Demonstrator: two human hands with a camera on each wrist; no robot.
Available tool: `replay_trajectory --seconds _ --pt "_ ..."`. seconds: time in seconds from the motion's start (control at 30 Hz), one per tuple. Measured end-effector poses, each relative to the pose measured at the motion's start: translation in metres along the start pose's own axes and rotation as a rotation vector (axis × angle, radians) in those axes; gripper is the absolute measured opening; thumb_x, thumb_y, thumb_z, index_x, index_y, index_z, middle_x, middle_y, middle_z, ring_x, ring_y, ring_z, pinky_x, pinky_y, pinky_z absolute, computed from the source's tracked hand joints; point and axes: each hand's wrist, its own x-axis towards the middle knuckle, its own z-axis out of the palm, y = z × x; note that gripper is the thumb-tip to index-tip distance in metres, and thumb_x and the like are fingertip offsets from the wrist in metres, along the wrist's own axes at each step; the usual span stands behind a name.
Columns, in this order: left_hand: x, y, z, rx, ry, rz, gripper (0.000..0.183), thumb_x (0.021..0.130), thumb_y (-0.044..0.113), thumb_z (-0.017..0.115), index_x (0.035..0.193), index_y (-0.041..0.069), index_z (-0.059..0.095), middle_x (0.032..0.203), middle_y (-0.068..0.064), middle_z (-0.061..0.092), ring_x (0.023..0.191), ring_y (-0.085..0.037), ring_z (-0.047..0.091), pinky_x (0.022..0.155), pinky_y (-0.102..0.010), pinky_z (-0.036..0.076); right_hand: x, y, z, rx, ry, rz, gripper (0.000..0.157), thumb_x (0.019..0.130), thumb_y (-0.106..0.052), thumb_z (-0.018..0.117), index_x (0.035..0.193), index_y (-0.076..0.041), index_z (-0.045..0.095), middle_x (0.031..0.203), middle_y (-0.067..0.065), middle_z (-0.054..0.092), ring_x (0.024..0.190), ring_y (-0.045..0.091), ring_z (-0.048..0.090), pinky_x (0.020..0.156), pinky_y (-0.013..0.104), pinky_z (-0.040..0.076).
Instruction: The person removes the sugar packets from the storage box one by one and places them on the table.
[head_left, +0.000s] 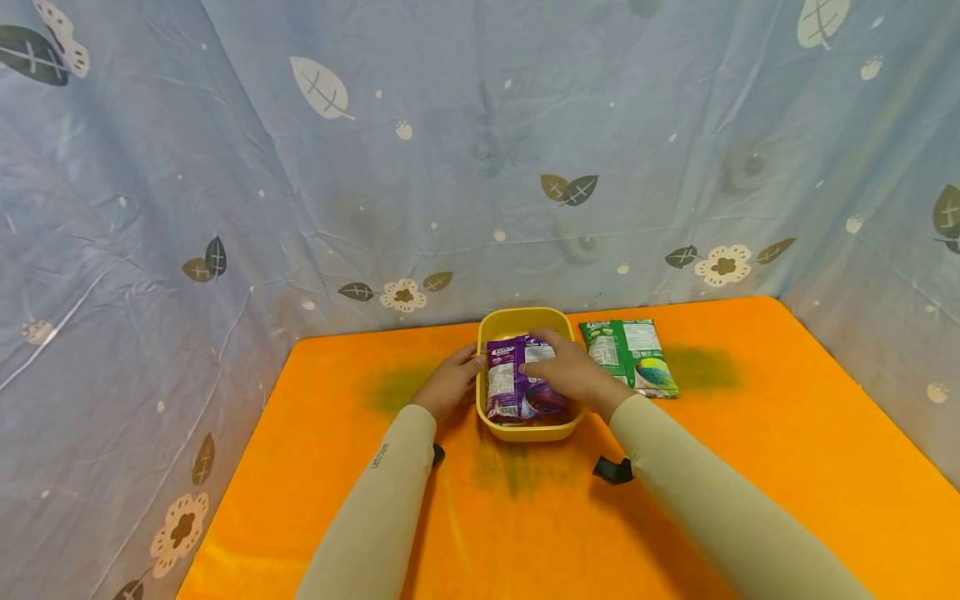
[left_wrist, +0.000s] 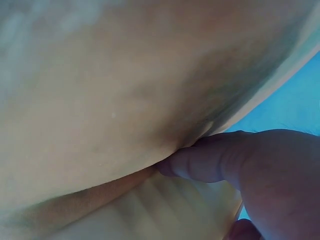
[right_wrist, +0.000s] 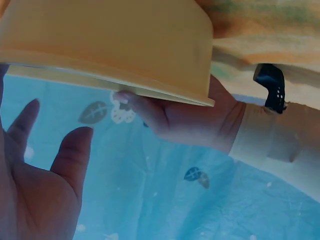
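Observation:
A yellow plastic basin (head_left: 531, 433) stands near the table's back edge, with a purple snack packet (head_left: 504, 385) lying inside it. My left hand (head_left: 448, 385) holds the basin's left side; in the right wrist view its thumb lies over the rim and the other fingers are hidden behind the wall. Over the right part of the purple packet, my right hand (head_left: 573, 371) has its thumb and fingers spread, covering some of the print. Whether those fingertips touch the packet cannot be told. More packaging shows at the basin's bottom edge beneath the purple packet.
A green snack packet (head_left: 621, 348) lies flat just right of the basin. Orange cloth (head_left: 757, 433) covers the table, and a patterned curtain (head_left: 450, 167) hangs behind and at both sides. Black straps (head_left: 613, 471) show by the wrists.

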Motion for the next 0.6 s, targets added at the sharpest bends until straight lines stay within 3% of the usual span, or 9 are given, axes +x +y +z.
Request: replay_trajectory --seconds 0.2,0.33,0.53,0.6 --pt "0.000 0.000 0.002 0.065 0.022 0.000 0.051 0.099 0.044 0.047 0.148 0.029 0.039 0.133 0.005 0.052 0.117 -0.017 0.053 0.100 -0.041 0.041 0.000 0.006 0.001 0.134 0.003 0.005 0.068 0.085 -0.039 0.071 0.145 -0.029 0.040 0.146 0.008 0.037 0.130 0.037 0.036 0.101 0.060 0.032" --pt "0.000 0.001 0.003 0.088 0.025 -0.005 0.051 0.099 0.045 0.047 0.148 0.031 0.039 0.134 0.005 0.052 0.117 -0.016 0.052 0.100 -0.041 0.040 0.003 0.012 0.001 0.248 -0.020 0.009 0.063 0.087 -0.034 0.071 0.143 -0.031 0.043 0.145 0.008 0.037 0.127 0.035 0.040 0.099 0.055 0.037" --pt "0.001 -0.001 0.003 0.015 -0.002 0.017 0.051 0.100 0.042 0.046 0.149 0.028 0.037 0.134 0.001 0.052 0.116 -0.018 0.054 0.096 -0.040 0.044 0.014 0.016 0.012 0.342 -0.016 -0.006 0.062 0.087 -0.022 0.072 0.142 -0.028 0.045 0.137 0.009 0.042 0.113 0.032 0.053 0.089 0.047 0.049" --pt "0.000 -0.002 0.002 -0.013 -0.010 0.024 0.051 0.101 0.039 0.046 0.149 0.026 0.036 0.133 -0.001 0.053 0.116 -0.020 0.055 0.094 -0.040 0.046 0.018 0.017 0.020 0.325 -0.010 -0.008 0.061 0.086 -0.019 0.073 0.141 -0.028 0.047 0.134 0.009 0.044 0.108 0.031 0.056 0.084 0.044 0.052"
